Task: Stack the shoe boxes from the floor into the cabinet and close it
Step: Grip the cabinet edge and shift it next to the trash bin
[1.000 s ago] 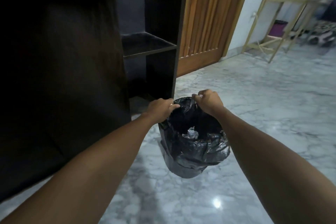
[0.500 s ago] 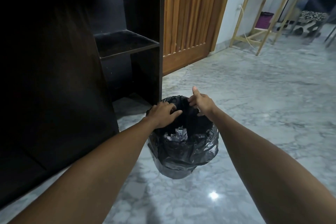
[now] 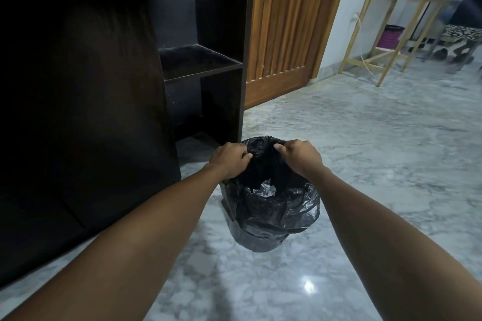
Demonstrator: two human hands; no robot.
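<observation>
A dark wooden cabinet (image 3: 203, 60) stands open on the left, its shelves bare and its door (image 3: 78, 112) swung toward me. No shoe box is in view. In front of it on the marble floor stands a small bin lined with a black plastic bag (image 3: 271, 211), crumpled white paper inside. My left hand (image 3: 230, 157) pinches the bag's rim on the left side. My right hand (image 3: 300, 155) pinches the rim on the right side. Both hands pull the plastic up above the bin.
A slatted wooden door (image 3: 292, 21) is right of the cabinet. A light wooden frame table (image 3: 391, 34) stands at the back right with a purple basket (image 3: 391, 35) and a patterned stool (image 3: 461, 36) behind it. Marble floor (image 3: 365, 164) spreads to the right.
My right hand, open at the rim half a second ago, now pinches the bag. Both hands sit closer together on the far rim. The view has shifted slightly.
</observation>
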